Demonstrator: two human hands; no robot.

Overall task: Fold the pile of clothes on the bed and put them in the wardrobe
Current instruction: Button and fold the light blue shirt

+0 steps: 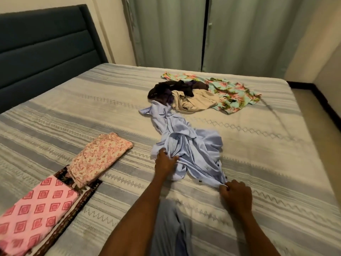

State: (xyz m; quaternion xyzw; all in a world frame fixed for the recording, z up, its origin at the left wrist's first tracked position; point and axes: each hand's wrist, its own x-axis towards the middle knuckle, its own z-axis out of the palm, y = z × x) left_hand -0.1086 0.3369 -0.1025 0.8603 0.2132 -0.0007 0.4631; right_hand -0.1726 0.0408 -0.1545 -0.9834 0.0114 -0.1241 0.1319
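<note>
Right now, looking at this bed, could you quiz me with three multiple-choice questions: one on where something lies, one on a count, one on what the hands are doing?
1. Where do the folded clothes lie?
A. at the person's left on the bed
B. on the floor
C. against the curtain

2. How many folded pieces lie there?
A. one
B. three
C. six

3. What are the hands doing?
A. resting flat on the bedspread
B. both gripping the light blue shirt
C. holding the floral garment

Answers:
1 A: the pink squares cloth and the pink floral cloth lie at the near left.
2 B: a dark patterned cloth lies under those two.
3 B: the left hand and right hand clutch the light blue shirt.
</note>
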